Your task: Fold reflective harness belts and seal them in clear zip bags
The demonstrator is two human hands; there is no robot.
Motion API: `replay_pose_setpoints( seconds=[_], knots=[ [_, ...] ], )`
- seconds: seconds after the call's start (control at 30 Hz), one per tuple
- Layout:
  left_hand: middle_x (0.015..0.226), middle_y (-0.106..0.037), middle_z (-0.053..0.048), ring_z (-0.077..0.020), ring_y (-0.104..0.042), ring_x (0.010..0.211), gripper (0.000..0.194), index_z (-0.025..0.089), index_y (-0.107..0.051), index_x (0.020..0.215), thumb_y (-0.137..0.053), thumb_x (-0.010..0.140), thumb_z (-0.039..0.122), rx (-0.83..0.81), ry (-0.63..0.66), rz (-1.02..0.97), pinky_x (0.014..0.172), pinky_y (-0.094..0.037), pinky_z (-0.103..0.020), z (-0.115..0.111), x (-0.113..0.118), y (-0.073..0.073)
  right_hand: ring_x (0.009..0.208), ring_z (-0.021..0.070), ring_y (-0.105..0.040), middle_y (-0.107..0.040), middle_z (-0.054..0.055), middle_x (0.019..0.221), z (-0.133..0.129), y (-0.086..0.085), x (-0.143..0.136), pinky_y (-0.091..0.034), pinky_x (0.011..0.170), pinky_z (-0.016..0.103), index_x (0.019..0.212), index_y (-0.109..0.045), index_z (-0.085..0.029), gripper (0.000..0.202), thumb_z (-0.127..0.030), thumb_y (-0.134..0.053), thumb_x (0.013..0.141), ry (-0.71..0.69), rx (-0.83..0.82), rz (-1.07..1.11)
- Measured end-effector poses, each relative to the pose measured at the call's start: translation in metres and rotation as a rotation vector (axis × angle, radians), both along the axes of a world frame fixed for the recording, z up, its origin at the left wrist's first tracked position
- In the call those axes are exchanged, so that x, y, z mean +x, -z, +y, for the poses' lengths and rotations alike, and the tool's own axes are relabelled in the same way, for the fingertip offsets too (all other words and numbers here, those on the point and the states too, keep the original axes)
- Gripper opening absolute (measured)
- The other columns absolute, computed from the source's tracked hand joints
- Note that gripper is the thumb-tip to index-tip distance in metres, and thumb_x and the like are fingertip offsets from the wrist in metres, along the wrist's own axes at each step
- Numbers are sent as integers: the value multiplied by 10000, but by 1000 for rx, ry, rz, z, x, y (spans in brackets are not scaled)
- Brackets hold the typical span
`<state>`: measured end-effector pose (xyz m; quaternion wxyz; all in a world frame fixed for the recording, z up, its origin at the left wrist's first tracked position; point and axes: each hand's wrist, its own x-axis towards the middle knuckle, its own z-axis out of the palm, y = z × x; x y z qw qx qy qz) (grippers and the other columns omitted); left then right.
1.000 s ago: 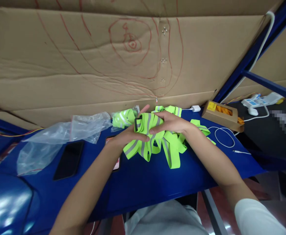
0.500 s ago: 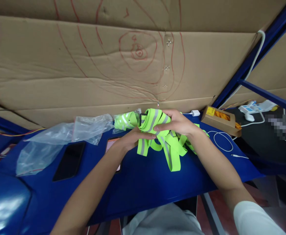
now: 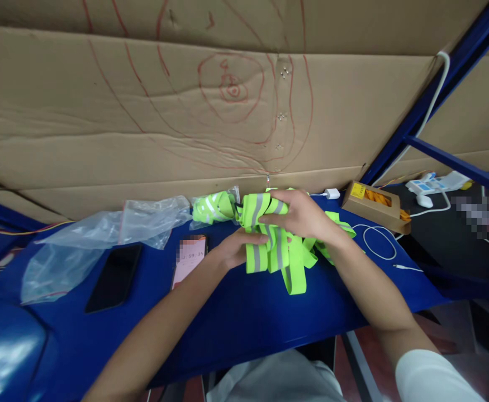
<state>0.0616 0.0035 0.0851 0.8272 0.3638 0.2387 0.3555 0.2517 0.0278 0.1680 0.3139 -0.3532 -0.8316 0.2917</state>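
Observation:
A neon yellow-green reflective strap (image 3: 278,254) with a grey stripe is bunched in folds between my hands, its loops hanging over the blue table. From above, my right hand (image 3: 300,213) grips the upper folds, fingers pointing left. Lower on the left, my left hand (image 3: 240,247) pinches the folds with its thumb on top; its other fingers are hidden behind the strap. More strap lies loose under my right wrist. Just left of the folds, a clear bag (image 3: 214,207) contains another rolled neon strap.
Flat clear plastic bags (image 3: 152,219) lie at the back left. A black phone (image 3: 114,277) and a lit phone (image 3: 190,258) rest on the blue table (image 3: 244,329). At right are a white cable (image 3: 379,243) and a cardboard box (image 3: 374,205). A cardboard wall (image 3: 143,111) stands behind.
My left hand has shifted slightly down, drawing a folded part of the strap lower and spreading the loops. More of the lit phone's screen shows now. The view has shifted slightly.

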Motion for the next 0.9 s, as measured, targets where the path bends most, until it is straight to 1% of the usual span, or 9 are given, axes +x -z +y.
replay_pose_setpoints(
  seconds=[0.1, 0.23, 0.4, 0.5, 0.57, 0.67, 0.77, 0.83, 0.9],
  knots=[
    [967, -795, -54, -314, -745, 1052, 572, 210, -759, 978, -993, 535, 487, -14, -213, -91, 998, -571, -439, -3, 3, -6, 1076, 264, -747, -778, 36, 1171, -1, 6, -8, -589, 945, 393, 1183, -744, -254, 243, -256, -702, 944, 71, 299, -47],
    [1221, -757, -21, -271, -599, 1340, 633, 251, -756, 1075, -928, 601, 633, 31, -426, -165, 1030, -554, -327, -5, 3, -25, 1365, 229, -609, -686, 39, 1401, 3, 22, -16, -482, 1188, 417, 1345, -681, -256, 414, -107, -554, 980, 51, 574, -33],
    [1221, -751, 15, -221, -564, 1381, 378, 272, -755, 1084, -827, 801, 512, 85, -551, -157, 992, -558, -271, 0, -7, -34, 1500, 238, -462, -599, 117, 1503, -4, 43, -35, -338, 1308, 442, 1448, -597, -138, 481, -50, -392, 1022, 92, 773, -129],
    [1035, -783, 9, -185, -696, 1157, 182, 237, -771, 972, -806, 798, 280, 62, -601, -111, 877, -571, -229, 10, -17, -28, 1595, 301, -262, -430, 229, 1614, -10, 48, -43, -236, 1338, 517, 1522, -460, -3, 550, -15, -398, 976, 13, 726, -190],
    [900, -780, 6, -163, -736, 952, 160, 196, -774, 868, -820, 715, 196, 49, -590, -93, 790, -574, -213, 16, -20, -25, 1617, 327, -170, -316, 253, 1667, -9, 44, -41, -209, 1333, 561, 1537, -416, 5, 580, -63, -470, 964, -120, 637, -176],
    [805, -767, -13, -157, -717, 747, 163, 148, -768, 784, -841, 639, 162, 44, -531, -90, 693, -573, -241, 19, -19, -27, 1548, 277, -376, -437, 183, 1619, -4, 29, -29, -356, 1281, 502, 1422, -571, -139, 411, -209, -546, 1018, -238, 488, -23],
    [804, -769, -19, -173, -711, 704, 216, 143, -764, 788, -857, 597, 103, 64, -467, -85, 670, -566, -268, 15, -17, -32, 1352, 220, -596, -653, 105, 1385, 3, 17, -18, -468, 1190, 445, 1278, -660, -240, 262, -260, -566, 1034, -27, 466, 247],
    [807, -773, -15, -187, -722, 714, 271, 151, -760, 814, -864, 577, 67, 79, -412, -69, 684, -563, -282, 11, -17, -34, 1346, 240, -590, -646, 96, 1371, 8, 15, -13, -462, 1185, 468, 1314, -639, -259, 340, -320, -667, 980, 117, 461, 326],
    [767, -766, -15, -193, -718, 683, 308, 145, -752, 815, -869, 553, 33, 77, -350, -48, 669, -549, -289, 6, -17, -35, 1387, 267, -555, -575, 101, 1484, 13, 18, -12, -454, 1188, 480, 1412, -583, -267, 555, -407, -761, 905, 104, 352, 303]
  ],
)
